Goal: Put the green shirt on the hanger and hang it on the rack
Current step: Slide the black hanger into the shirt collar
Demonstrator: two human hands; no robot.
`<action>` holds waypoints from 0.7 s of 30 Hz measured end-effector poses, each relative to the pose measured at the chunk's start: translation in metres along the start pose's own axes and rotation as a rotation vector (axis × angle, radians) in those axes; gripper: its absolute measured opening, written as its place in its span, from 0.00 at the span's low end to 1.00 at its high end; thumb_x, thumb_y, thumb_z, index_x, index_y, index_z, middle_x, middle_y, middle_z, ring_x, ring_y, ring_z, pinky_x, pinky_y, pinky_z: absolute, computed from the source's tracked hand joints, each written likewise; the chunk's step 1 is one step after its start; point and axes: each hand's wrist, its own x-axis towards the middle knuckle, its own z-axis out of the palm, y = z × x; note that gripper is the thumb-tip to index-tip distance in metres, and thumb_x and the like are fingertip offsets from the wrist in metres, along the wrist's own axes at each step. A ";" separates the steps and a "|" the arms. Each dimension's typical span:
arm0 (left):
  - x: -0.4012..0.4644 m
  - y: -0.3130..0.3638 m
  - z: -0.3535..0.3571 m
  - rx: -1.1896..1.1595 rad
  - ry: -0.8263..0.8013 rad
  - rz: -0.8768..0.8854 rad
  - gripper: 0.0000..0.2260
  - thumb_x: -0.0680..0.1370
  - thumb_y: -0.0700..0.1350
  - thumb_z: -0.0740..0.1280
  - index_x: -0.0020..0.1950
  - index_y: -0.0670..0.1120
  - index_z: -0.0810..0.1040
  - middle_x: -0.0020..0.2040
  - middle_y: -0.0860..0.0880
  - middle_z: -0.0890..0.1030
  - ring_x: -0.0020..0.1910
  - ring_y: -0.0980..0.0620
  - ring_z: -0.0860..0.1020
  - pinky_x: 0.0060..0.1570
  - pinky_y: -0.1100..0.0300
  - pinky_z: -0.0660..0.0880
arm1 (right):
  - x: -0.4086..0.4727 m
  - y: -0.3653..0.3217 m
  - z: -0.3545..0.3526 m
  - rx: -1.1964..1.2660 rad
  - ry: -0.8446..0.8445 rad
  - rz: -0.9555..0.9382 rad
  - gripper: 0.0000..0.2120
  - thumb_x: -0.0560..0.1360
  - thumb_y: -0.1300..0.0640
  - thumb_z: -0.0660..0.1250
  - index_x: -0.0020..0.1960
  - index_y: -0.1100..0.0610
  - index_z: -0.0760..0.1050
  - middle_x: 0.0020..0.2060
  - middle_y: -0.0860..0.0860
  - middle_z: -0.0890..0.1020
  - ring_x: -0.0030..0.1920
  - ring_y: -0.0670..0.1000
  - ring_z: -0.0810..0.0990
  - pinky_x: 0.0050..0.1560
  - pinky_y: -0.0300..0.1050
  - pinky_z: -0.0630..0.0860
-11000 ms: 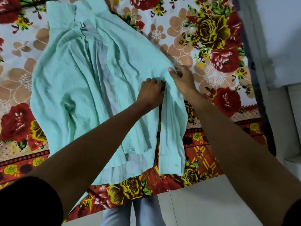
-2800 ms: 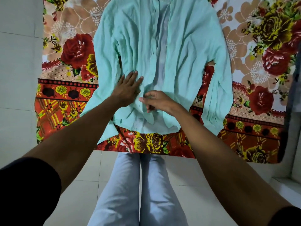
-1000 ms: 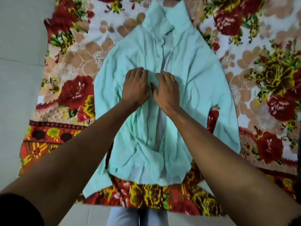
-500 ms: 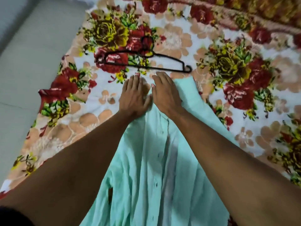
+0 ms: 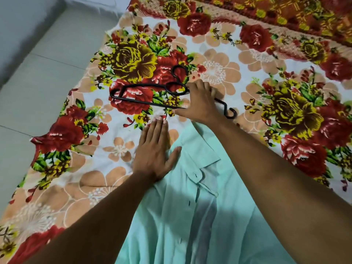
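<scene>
The green shirt (image 5: 200,216) lies flat on the flowered bedsheet (image 5: 219,71), collar towards the far side. A black hanger (image 5: 144,94) lies on the sheet just beyond the collar, hook pointing away. My right hand (image 5: 199,103) reaches over the collar and grips the hanger's right half, fingers curled over its upper bar. My left hand (image 5: 155,149) lies flat with straight fingers, pressing the shirt's left collar edge and the sheet beside it. No rack is in view.
The bed's left edge meets a pale tiled floor (image 5: 38,77) and a wall at the far left. The sheet's dark red and yellow border (image 5: 285,14) runs along the far side.
My right hand has left the collar and reached forward onto the hanger, closing on it. My left hand has drawn back a little and stays flat on the collar.
</scene>
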 end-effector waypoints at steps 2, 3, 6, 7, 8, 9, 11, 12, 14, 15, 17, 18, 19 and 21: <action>0.000 0.000 0.002 0.001 0.003 0.007 0.37 0.83 0.64 0.51 0.84 0.42 0.48 0.84 0.44 0.49 0.84 0.49 0.44 0.81 0.46 0.46 | 0.005 -0.002 -0.007 0.058 0.008 -0.008 0.45 0.63 0.31 0.76 0.70 0.54 0.68 0.65 0.54 0.71 0.66 0.59 0.68 0.67 0.59 0.66; 0.000 -0.001 0.003 0.006 0.009 0.007 0.37 0.83 0.64 0.51 0.84 0.42 0.48 0.84 0.43 0.49 0.84 0.49 0.44 0.81 0.46 0.47 | 0.005 -0.004 -0.010 0.081 0.028 -0.021 0.45 0.62 0.32 0.77 0.71 0.53 0.68 0.66 0.54 0.70 0.66 0.58 0.68 0.66 0.58 0.67; 0.000 -0.001 0.002 -0.002 0.027 0.018 0.37 0.83 0.65 0.50 0.84 0.42 0.48 0.84 0.43 0.49 0.84 0.49 0.44 0.81 0.46 0.47 | -0.003 -0.010 -0.021 0.095 0.127 -0.086 0.50 0.62 0.34 0.78 0.75 0.54 0.65 0.65 0.55 0.70 0.66 0.58 0.69 0.64 0.55 0.66; 0.000 -0.001 0.002 -0.010 0.029 0.023 0.37 0.83 0.65 0.49 0.84 0.42 0.48 0.84 0.43 0.50 0.84 0.48 0.45 0.81 0.46 0.47 | -0.007 -0.012 -0.027 0.085 0.169 -0.105 0.52 0.61 0.34 0.78 0.77 0.54 0.64 0.65 0.55 0.70 0.66 0.57 0.69 0.64 0.55 0.66; 0.000 0.000 0.003 -0.016 0.036 0.025 0.38 0.83 0.65 0.49 0.84 0.42 0.48 0.84 0.43 0.50 0.84 0.48 0.45 0.81 0.46 0.47 | -0.013 -0.014 -0.032 0.073 0.208 -0.125 0.52 0.61 0.34 0.78 0.77 0.55 0.64 0.65 0.55 0.70 0.65 0.57 0.70 0.63 0.55 0.65; 0.000 0.000 0.003 -0.027 0.045 0.027 0.38 0.82 0.65 0.50 0.84 0.42 0.48 0.84 0.43 0.50 0.84 0.48 0.45 0.81 0.46 0.47 | -0.021 -0.015 -0.037 0.065 0.238 -0.142 0.52 0.61 0.35 0.79 0.77 0.56 0.64 0.64 0.56 0.70 0.64 0.57 0.71 0.62 0.54 0.65; -0.003 0.001 0.001 -0.066 0.086 0.030 0.37 0.82 0.63 0.54 0.84 0.42 0.49 0.84 0.42 0.52 0.84 0.45 0.48 0.81 0.45 0.46 | -0.046 -0.017 -0.045 0.046 0.279 -0.173 0.49 0.61 0.38 0.79 0.76 0.57 0.66 0.61 0.57 0.71 0.61 0.57 0.72 0.60 0.53 0.65; -0.003 0.002 -0.002 -0.072 0.118 0.058 0.36 0.82 0.61 0.57 0.83 0.41 0.52 0.83 0.41 0.55 0.83 0.42 0.51 0.81 0.43 0.48 | -0.059 -0.017 -0.048 0.034 0.292 -0.183 0.49 0.62 0.39 0.79 0.75 0.57 0.67 0.60 0.57 0.71 0.60 0.58 0.73 0.59 0.53 0.65; -0.005 0.007 -0.011 0.002 0.188 0.191 0.30 0.81 0.54 0.61 0.79 0.40 0.63 0.77 0.37 0.67 0.77 0.36 0.64 0.77 0.40 0.57 | -0.091 -0.012 -0.052 0.004 0.315 -0.164 0.48 0.62 0.38 0.78 0.75 0.58 0.67 0.58 0.57 0.71 0.58 0.59 0.73 0.57 0.53 0.65; -0.009 0.013 -0.014 0.040 0.231 0.268 0.26 0.80 0.51 0.62 0.75 0.40 0.70 0.72 0.37 0.73 0.72 0.35 0.70 0.72 0.40 0.62 | -0.107 -0.008 -0.052 -0.008 0.327 -0.133 0.48 0.63 0.37 0.78 0.75 0.57 0.67 0.58 0.57 0.71 0.58 0.59 0.73 0.58 0.54 0.65; -0.024 0.031 -0.017 0.011 0.315 0.352 0.16 0.77 0.47 0.64 0.62 0.41 0.78 0.59 0.39 0.80 0.58 0.35 0.77 0.59 0.43 0.68 | -0.135 0.002 -0.052 0.002 0.335 -0.051 0.49 0.62 0.36 0.78 0.76 0.56 0.66 0.60 0.56 0.71 0.60 0.59 0.72 0.59 0.55 0.66; -0.036 0.044 -0.018 -0.039 0.328 0.343 0.13 0.78 0.48 0.64 0.57 0.42 0.79 0.53 0.41 0.80 0.53 0.37 0.77 0.55 0.44 0.69 | -0.148 0.007 -0.050 0.022 0.334 -0.012 0.49 0.63 0.36 0.79 0.76 0.55 0.66 0.60 0.56 0.71 0.61 0.59 0.72 0.60 0.55 0.66; -0.048 0.058 -0.018 -0.079 0.307 0.307 0.13 0.78 0.50 0.64 0.54 0.43 0.79 0.49 0.42 0.80 0.50 0.38 0.77 0.52 0.45 0.69 | -0.162 0.010 -0.050 0.048 0.338 0.021 0.49 0.63 0.37 0.79 0.76 0.55 0.66 0.60 0.56 0.70 0.60 0.59 0.72 0.60 0.55 0.66; -0.066 0.079 -0.012 -0.077 0.184 0.192 0.19 0.77 0.60 0.64 0.53 0.44 0.78 0.47 0.45 0.79 0.48 0.39 0.75 0.51 0.46 0.70 | -0.186 0.017 -0.050 0.087 0.343 0.062 0.48 0.63 0.38 0.80 0.76 0.57 0.67 0.59 0.56 0.70 0.60 0.59 0.72 0.60 0.55 0.66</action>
